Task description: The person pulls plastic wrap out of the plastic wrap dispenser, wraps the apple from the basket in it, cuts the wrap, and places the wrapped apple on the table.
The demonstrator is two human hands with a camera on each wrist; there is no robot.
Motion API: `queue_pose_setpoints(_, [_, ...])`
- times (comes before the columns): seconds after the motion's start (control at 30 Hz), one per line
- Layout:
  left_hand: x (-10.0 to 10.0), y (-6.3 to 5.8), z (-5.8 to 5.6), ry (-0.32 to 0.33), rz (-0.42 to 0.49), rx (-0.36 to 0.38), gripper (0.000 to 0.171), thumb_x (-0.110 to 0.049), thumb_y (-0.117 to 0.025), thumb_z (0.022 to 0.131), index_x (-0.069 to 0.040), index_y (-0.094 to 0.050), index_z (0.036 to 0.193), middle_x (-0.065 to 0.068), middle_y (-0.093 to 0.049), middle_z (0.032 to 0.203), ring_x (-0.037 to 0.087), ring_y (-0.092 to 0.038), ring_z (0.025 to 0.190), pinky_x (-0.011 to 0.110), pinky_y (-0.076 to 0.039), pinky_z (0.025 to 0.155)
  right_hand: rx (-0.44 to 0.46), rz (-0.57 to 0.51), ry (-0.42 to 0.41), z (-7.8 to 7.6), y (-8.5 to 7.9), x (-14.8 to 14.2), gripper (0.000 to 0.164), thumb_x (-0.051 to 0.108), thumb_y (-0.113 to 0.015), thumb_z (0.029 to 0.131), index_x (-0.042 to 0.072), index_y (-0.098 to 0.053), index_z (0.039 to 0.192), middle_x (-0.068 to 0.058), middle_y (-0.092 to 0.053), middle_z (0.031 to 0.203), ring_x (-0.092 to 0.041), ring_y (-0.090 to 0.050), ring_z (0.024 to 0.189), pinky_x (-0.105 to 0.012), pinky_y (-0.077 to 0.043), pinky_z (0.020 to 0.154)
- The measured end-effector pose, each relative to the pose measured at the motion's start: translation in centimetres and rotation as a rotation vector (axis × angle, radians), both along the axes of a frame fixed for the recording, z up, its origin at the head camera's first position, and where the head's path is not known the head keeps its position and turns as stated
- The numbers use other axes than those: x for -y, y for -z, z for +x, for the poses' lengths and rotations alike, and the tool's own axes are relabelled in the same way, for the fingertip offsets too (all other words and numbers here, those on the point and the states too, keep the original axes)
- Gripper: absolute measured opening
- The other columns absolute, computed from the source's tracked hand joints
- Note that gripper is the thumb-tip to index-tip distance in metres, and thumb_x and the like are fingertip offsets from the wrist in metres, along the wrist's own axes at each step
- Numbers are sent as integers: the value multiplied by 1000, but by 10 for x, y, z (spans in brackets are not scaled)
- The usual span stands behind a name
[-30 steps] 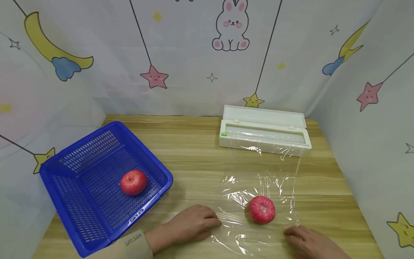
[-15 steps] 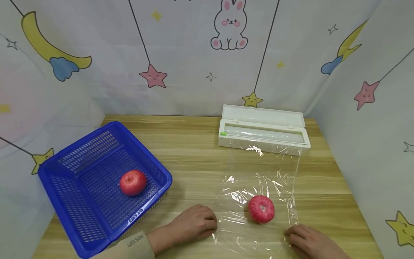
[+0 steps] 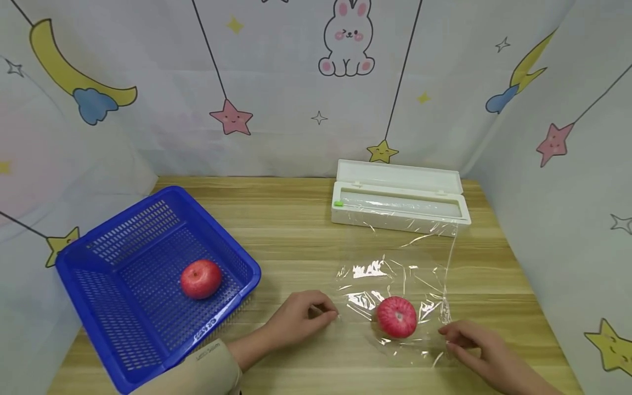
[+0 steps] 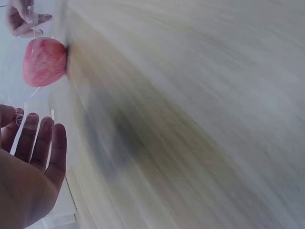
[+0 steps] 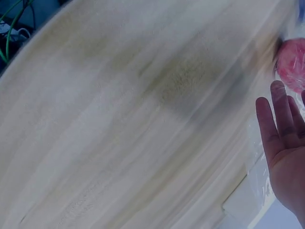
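Over the last second, both hands have shifted from lying low beside the film [image 3: 367,269] to lifting its near corners, and the film's near end has drawn back toward the apple [image 3: 396,317]. That looks like the start of folding the film up around the apple, which sits on it, upright and unwrapped. The left hand [image 3: 298,321], left of the apple, pinches a corner between thumb and forefinger, other fingers extended; the right hand [image 3: 489,354], right of the apple, seems to pinch the opposite corner. Behind the apple, the film runs unbroken to the box [image 3: 395,218], so it probably tethers that side. Bare bench [image 3: 291,230] separates the film from the basket [image 3: 217,230], left of the apple; the bench's edge, right of the apple, lies well beyond the film.
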State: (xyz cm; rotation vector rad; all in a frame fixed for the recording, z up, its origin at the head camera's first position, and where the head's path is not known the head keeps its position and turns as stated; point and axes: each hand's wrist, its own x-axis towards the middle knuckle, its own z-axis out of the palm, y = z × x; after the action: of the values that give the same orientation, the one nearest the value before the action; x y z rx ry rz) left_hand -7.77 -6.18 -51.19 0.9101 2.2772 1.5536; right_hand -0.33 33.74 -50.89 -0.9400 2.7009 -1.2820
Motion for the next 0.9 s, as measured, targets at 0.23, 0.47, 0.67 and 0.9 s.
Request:
queue_pose_setpoints(0.23, [-11, -2, -10, -100, -1, 150, 12, -28, -63, 92, -16, -66, 90, -10, -62, 86, 10, -58, 82, 29, -48, 71, 125, -7, 69, -13, -8, -5, 24, 3, -65, 87, 24, -55, 93, -3, -60, 109, -13, -61, 83, -28, -51, 65])
queue_pose_setpoints(0.47, [-19, 4, -15, -145, 13, 342, 12, -27, -64, 91, -14, -64, 89, 6, -61, 80, 23, -53, 55, 34, -47, 46, 290, -70, 58, -26, -4, -12, 13, 6, -57, 93, 19, -56, 92, -7, -61, 108, -18, -61, 90, -29, -50, 67])
queue_pose_setpoints(0.67, [-26, 10, -20, -155, 27, 473, 14, -24, -62, 92, -10, -63, 92, 9, -62, 78, 31, -56, 52, 43, -47, 42, 439, -151, -20, -45, 0, -20, 8, 4, -50, 96, 10, -55, 94, -11, -61, 98, -20, -60, 79, -31, -49, 61])
queue_pose_setpoints(0.9, [-29, 15, -21, -153, 54, 544, 13, -20, -59, 94, -8, -63, 97, 12, -62, 85, 29, -60, 75, 41, -50, 45, 594, -188, -78, -58, 3, -21, 5, 7, -49, 98, 4, -53, 95, -11, -60, 80, -28, -61, 67, -35, -48, 51])
